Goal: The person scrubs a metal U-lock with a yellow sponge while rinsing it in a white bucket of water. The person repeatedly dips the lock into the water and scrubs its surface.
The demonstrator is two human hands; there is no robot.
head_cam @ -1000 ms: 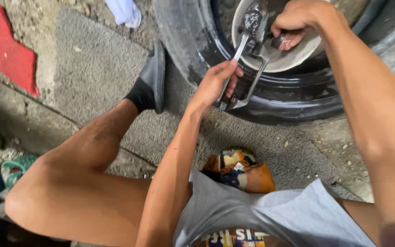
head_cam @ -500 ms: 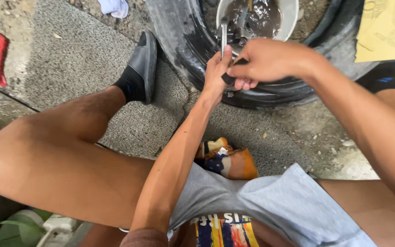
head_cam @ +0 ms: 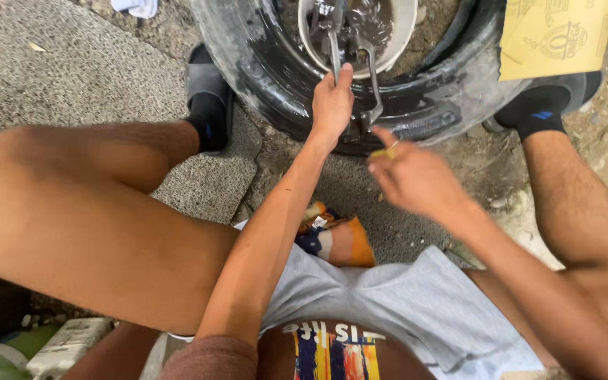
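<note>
My left hand (head_cam: 332, 105) grips a long metal part (head_cam: 372, 74) made of thin bars. It holds the part upright over the near wall of a black tyre (head_cam: 248, 67) that lies flat on the ground. The part's upper end reaches into a white bowl (head_cam: 408, 32) of dark liquid inside the tyre. My right hand (head_cam: 413, 176) is off the part, blurred, a little nearer to me on the right. A small yellow bit shows at its fingers; whether it is held is unclear.
My feet in black socks and sandals rest on either side of the tyre, left (head_cam: 209, 105) and right (head_cam: 540, 105). A yellow cardboard sheet (head_cam: 557, 35) lies on the tyre's right. A colourful cloth (head_cam: 336, 239) sits on the concrete between my legs.
My right hand has let go of the metal part and pulled back toward me. My left hand still holds the part. The view has shifted so the tyre sits more central.
</note>
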